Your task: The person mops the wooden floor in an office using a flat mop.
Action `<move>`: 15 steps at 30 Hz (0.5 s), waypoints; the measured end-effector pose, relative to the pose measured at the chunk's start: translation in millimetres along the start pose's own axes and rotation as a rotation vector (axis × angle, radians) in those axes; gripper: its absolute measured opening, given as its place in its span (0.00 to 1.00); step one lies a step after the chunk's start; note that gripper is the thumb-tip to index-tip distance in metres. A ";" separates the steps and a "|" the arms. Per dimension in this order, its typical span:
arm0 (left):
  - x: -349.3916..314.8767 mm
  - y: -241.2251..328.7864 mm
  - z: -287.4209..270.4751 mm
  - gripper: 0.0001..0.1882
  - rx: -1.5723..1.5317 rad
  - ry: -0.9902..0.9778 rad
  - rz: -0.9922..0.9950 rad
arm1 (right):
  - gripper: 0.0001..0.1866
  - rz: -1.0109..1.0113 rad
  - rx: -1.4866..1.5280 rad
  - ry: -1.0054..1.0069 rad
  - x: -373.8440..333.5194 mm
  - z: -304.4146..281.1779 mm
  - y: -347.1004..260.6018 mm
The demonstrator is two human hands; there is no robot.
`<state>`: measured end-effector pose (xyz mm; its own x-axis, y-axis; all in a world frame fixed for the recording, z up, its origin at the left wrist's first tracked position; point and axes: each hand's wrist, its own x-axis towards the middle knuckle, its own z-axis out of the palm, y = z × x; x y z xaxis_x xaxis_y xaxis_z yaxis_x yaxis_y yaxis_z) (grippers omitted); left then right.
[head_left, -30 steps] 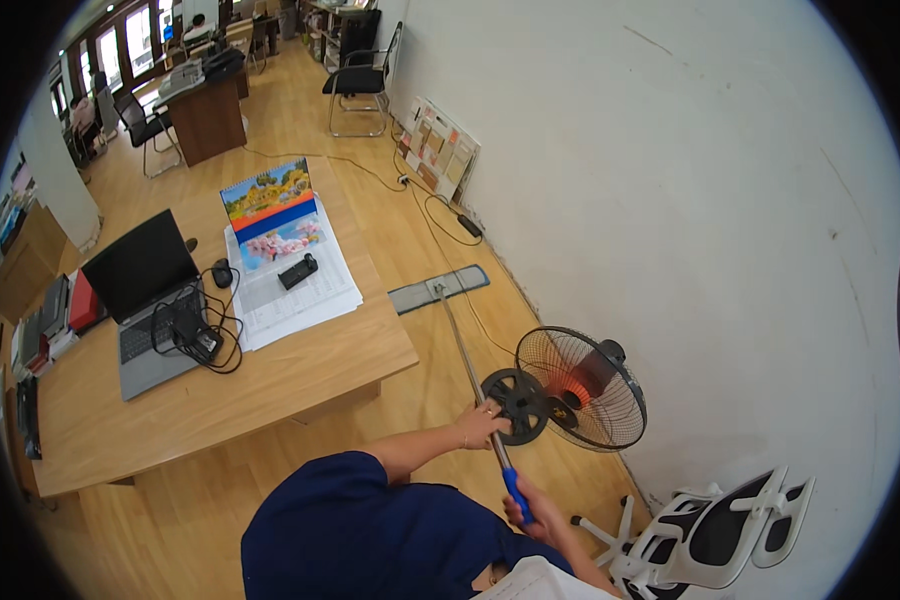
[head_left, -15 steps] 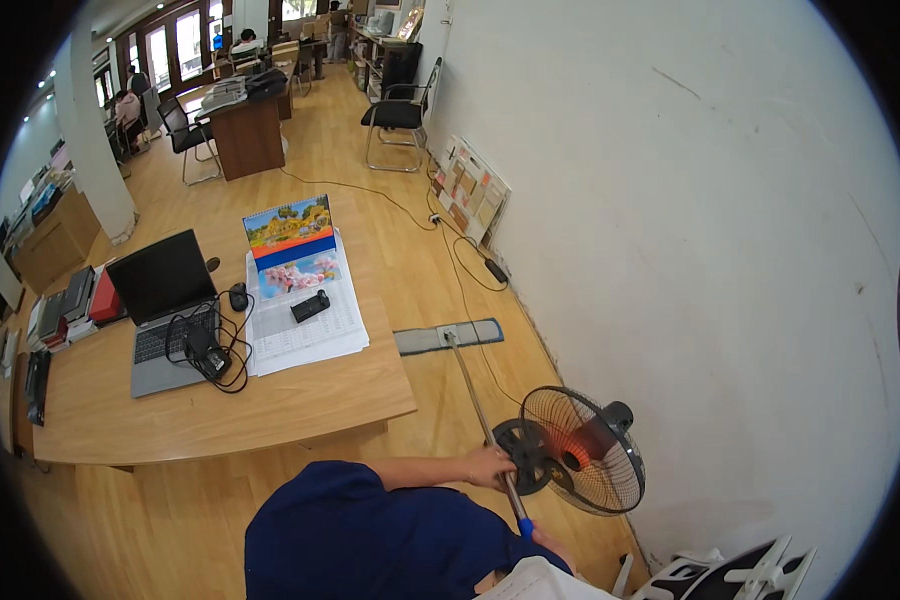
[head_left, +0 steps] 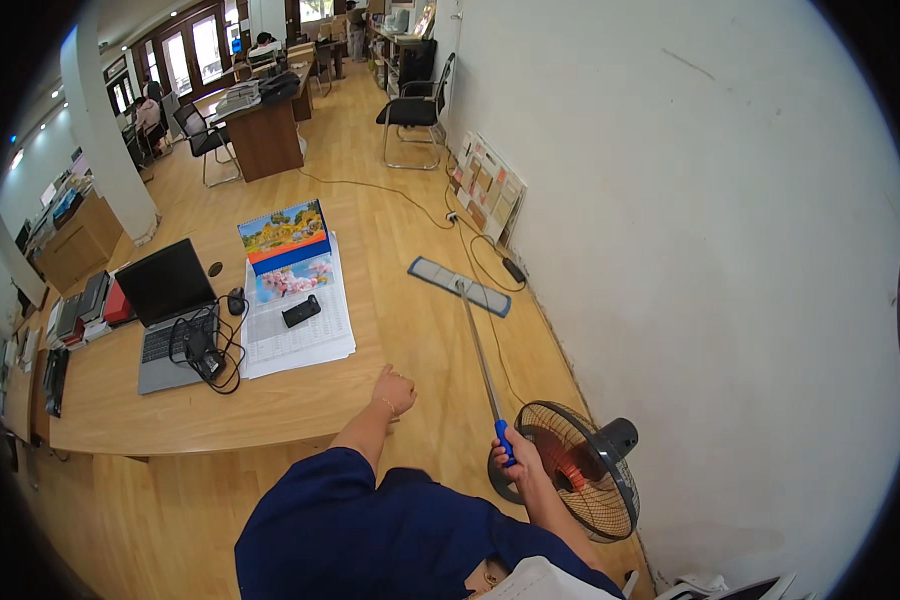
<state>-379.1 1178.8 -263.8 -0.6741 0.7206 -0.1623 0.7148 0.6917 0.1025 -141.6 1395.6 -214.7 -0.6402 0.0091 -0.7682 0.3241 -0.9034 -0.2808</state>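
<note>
A flat mop (head_left: 478,345) with a long metal pole and a blue grip slants away from me. My right hand (head_left: 518,455) is wrapped round the blue grip at the pole's near end. Its wide grey mop head (head_left: 440,275), edged in blue, lies on the wooden floor, turned at an angle. My left hand (head_left: 398,392) is off the pole, by the desk's right corner, with nothing in it and its fingers loosely apart. Whether it touches the desk edge I cannot tell. Close beside my right forearm stands a floor fan (head_left: 580,475), its base partly hidden.
The desk (head_left: 300,405) holds a laptop (head_left: 175,300) with coiled cables, a mouse, papers, a calendar (head_left: 285,235) and books. A black cord (head_left: 490,350) runs along the floor to a power adapter. Sample boards (head_left: 488,190) lean on the white wall. A chair (head_left: 413,112) stands farther off.
My left hand has let go of the pole and moved left to the desk corner. The mop head has slid farther away and turned. My right hand, on the grip, has come forward.
</note>
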 end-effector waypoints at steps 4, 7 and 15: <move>11.1 -7.5 -0.3 0.16 -0.059 0.050 -0.025 | 0.12 -0.002 0.031 -0.013 -26.5 16.7 9.0; 24.1 -13.2 -4.3 0.16 -0.070 0.056 -0.052 | 0.12 0.029 0.067 -0.046 -70.4 34.5 -3.0; 37.6 -15.8 -17.8 0.18 -0.130 0.103 -0.039 | 0.13 -0.010 0.056 -0.050 -23.5 87.6 -48.8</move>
<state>-419.1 1195.8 -254.0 -0.7213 0.6893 -0.0679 0.6619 0.7148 0.2257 -203.3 1401.9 -132.6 -0.6772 -0.0021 -0.7358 0.2795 -0.9258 -0.2546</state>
